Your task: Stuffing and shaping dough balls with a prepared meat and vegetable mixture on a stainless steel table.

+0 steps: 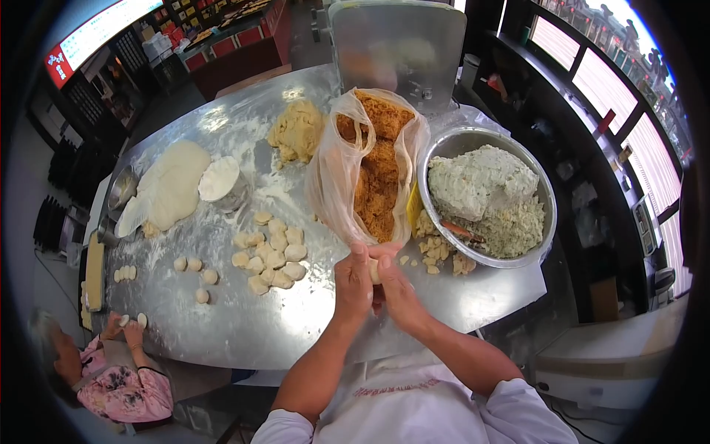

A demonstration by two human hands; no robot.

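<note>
Between my left hand [353, 286] and my right hand [398, 288] sits a small pale dough ball [375, 272], partly hidden by the fingers and thumbs. Both hands press around it above the steel table's front part. Just beyond them lies an open plastic bag [333, 183] with an orange-brown crumbly filling [380, 172]. To the right, a steel bowl [488, 262] holds a pale green-flecked mixture [482, 183]. Left of my hands is a cluster of flattened dough pieces [272, 255] on the floured surface.
Yellow dough [298, 130], a container of flour [219, 180] and a large white dough mass [175, 177] with a scraper [132, 215] stand farther back. Dough crumbs [435, 252] lie beside the bowl. At the left, a co-worker [119, 377] handles small dough pieces near several dough balls [194, 265].
</note>
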